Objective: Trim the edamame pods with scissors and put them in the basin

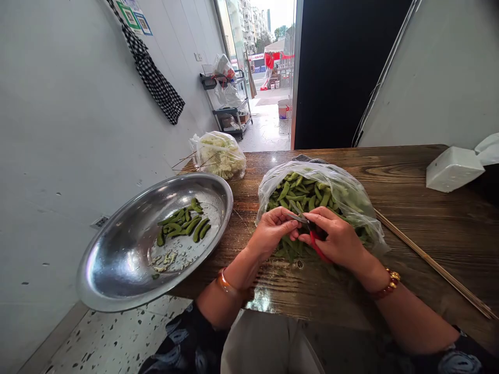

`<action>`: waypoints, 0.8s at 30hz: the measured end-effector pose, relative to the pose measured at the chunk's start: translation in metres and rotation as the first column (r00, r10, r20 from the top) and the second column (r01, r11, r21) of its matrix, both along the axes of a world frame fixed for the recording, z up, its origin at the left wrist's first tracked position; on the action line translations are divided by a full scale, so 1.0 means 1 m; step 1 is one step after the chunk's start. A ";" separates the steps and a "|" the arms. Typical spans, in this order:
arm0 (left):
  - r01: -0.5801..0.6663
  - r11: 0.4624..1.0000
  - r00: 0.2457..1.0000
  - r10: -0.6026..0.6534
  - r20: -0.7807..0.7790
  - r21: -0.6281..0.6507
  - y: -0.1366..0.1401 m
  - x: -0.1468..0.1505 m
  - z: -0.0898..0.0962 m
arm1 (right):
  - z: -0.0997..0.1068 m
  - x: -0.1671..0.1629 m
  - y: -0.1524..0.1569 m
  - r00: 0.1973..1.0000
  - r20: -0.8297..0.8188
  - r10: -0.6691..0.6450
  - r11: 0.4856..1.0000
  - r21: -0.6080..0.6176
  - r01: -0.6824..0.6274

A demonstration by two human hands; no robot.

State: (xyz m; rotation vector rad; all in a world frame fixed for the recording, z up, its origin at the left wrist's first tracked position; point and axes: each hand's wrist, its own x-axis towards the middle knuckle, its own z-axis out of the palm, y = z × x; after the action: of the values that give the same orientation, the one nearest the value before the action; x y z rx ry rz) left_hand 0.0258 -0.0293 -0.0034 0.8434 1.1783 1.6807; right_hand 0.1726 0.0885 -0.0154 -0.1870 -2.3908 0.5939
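Note:
My right hand [335, 236] is closed around red-handled scissors [317, 244], their blades pointing left at my other hand's fingertips. My left hand [276, 228] pinches what looks like an edamame pod, mostly hidden by the fingers and blades. Both hands are over the near side of a clear plastic bag [358, 195] full of green edamame pods [298, 192]. To the left, a wide metal basin [117, 259] holds several pods [187, 223] and small trimmed bits [166, 261].
A bag of pale, leafy-looking vegetables [220, 156] sits behind the basin. Thin wooden skewers [432, 259] lie to the right on the wooden table [409, 182]. A white tissue box [454, 169] stands at the far right. Beyond the table are a shelf cart [230, 109] and a doorway.

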 end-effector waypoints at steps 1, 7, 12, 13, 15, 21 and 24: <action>-0.004 1.000 1.000 0.004 -0.010 -0.003 0.000 0.000 0.000 | 0.000 0.000 0.001 1.000 0.005 0.002 1.000 0.003 -0.002; -0.045 0.999 0.999 0.045 -0.003 -0.005 0.000 -0.004 0.003 | 0.001 0.002 0.003 1.000 0.018 0.010 1.000 0.012 -0.011; -0.132 0.991 0.980 0.128 0.150 0.016 -0.002 -0.016 0.007 | 0.002 0.003 0.007 0.998 -0.053 -0.023 1.000 -0.011 0.023; -0.147 0.989 0.970 0.140 0.199 0.018 -0.002 -0.018 0.008 | 0.002 0.003 0.009 0.996 -0.074 -0.048 0.999 -0.018 0.047; -0.165 0.986 0.952 0.159 0.262 0.002 -0.003 -0.023 0.010 | 0.002 0.003 0.011 0.990 -0.106 -0.092 0.995 -0.034 0.089; -0.147 0.986 0.894 0.099 -0.437 -0.078 -0.005 -0.024 0.012 | 0.003 0.003 0.014 0.986 -0.117 -0.117 0.992 -0.066 0.110; -0.065 0.990 0.653 -0.055 -0.755 -0.128 -0.006 -0.024 0.008 | 0.003 0.003 0.014 0.984 -0.121 -0.132 0.990 -0.058 0.125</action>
State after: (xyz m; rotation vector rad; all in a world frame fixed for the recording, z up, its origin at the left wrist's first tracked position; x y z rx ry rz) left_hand 0.0023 -0.0357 0.0046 1.5359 1.8344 1.2110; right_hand 0.1759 0.1028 -0.0126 -0.3147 -2.2257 0.5883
